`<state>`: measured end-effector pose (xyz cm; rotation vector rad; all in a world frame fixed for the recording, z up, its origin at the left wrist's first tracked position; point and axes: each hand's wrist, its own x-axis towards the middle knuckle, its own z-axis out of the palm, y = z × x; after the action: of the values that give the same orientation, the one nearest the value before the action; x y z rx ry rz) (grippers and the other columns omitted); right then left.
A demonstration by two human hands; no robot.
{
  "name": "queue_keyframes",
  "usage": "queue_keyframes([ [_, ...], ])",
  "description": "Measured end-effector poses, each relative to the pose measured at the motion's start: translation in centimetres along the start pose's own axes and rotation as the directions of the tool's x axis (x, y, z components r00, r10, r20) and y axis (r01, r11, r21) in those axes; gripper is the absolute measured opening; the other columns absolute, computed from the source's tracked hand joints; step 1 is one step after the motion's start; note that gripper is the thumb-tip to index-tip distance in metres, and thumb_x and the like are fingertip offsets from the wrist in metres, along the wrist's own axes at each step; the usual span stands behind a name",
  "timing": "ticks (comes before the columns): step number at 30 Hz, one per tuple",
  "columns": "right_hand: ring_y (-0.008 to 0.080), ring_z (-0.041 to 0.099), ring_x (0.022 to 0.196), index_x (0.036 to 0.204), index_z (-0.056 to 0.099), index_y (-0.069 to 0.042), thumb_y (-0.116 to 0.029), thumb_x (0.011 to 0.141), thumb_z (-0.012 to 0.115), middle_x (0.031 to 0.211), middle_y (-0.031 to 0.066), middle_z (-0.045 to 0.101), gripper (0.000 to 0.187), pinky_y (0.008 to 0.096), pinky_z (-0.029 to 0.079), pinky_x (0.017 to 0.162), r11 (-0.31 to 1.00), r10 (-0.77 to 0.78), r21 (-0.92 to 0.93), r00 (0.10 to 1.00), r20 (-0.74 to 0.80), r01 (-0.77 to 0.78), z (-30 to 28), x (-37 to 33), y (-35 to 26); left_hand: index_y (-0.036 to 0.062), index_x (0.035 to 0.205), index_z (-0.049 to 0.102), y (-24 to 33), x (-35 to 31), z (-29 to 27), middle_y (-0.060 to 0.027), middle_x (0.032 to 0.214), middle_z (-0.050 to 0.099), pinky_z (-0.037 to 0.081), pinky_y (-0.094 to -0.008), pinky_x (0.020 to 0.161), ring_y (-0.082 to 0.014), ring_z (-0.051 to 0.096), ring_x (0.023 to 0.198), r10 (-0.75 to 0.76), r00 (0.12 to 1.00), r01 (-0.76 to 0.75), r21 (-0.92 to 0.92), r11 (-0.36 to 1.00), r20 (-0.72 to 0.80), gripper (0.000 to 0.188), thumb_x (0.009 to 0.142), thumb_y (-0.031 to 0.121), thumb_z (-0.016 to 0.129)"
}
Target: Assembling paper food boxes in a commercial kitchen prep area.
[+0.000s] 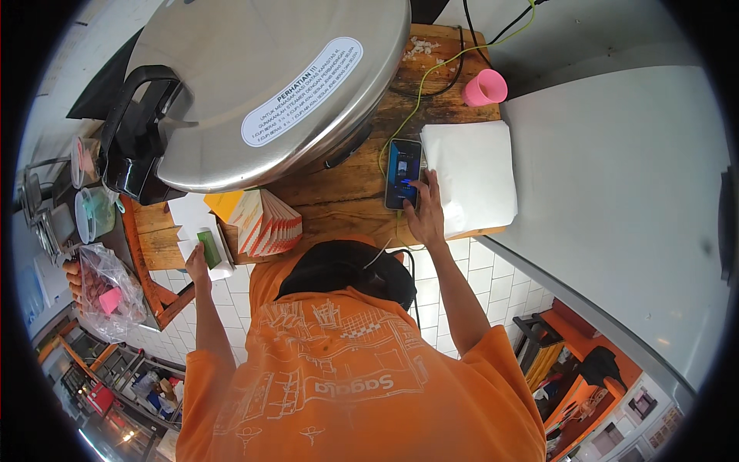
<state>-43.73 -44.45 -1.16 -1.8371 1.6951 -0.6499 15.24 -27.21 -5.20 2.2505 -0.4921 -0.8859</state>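
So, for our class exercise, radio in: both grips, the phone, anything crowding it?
Left grip at green piece, hold unclear. Right grip open, fingers at lit phone. White paper stack close on its right.

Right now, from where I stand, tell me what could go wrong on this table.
1. The yellow-green cable runs loosely close to the smartphone; a snag might shift the phone under the right hand.
2. The pink cup is near the cables at the back, so a tug could knock it.
3. The green rectangular piece at the left hand is near the table's front edge; it could fall.
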Motion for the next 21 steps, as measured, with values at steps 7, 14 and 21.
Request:
queue_keyframes([
  [7, 0.0432, 0.029, 0.14, 0.123, 0.047, -0.011, -0.009, 0.086, 0.06, 0.147, 0.0239, 0.035, 0.039, 0.0474, 0.037, 0.109, 0.999, -0.002, -0.039, 0.999, -0.043, 0.0, 0.5, 0.1, -0.3, -0.0063, 0.127, 0.059, 0.0, 0.0, 0.0, -0.0087, 0.115, 0.067, 0.045, -0.026, 0.085, -0.0141, 0.059, 0.1, -0.013, 1.0, 0.013, 0.0, 1.0, -0.022, 0.055, 0.089, 0.033, 0.069],
  [14, 0.0411, 0.029, 0.141, 0.125, 0.043, -0.005, -0.012, 0.088, 0.062, 0.146, 0.0242, 0.037, 0.042, 0.0463, 0.034, 0.111, 0.998, 0.025, 0.051, 0.997, -0.069, -0.021, 0.7, 0.1, -0.4, -0.0047, 0.127, 0.06, -0.5, 0.4, -0.2, -0.005, 0.112, 0.068, 0.044, -0.0258, 0.085, -0.0124, 0.058, 0.1, -0.018, 0.998, 0.02, 0.025, 0.999, -0.065, 0.054, 0.09, 0.033, 0.069],
  [21, 0.0473, 0.022, 0.142, 0.124, 0.046, -0.012, -0.014, 0.089, 0.062, 0.15, 0.0271, 0.026, 0.039, 0.0503, 0.03, 0.113, 0.999, -0.033, -0.021, 0.999, 0.041, 0.034, -0.3, 0.0, -0.6, 0.0015, 0.087, 0.06, 3.8, -2.4, 0.1, -0.0208, 0.074, 0.066, 0.046, -0.0459, 0.056, -0.0377, 0.064, 0.064, 0.65, 0.728, -0.414, 0.615, 0.671, -0.219, 0.026, 0.099, 0.023, 0.051],
])
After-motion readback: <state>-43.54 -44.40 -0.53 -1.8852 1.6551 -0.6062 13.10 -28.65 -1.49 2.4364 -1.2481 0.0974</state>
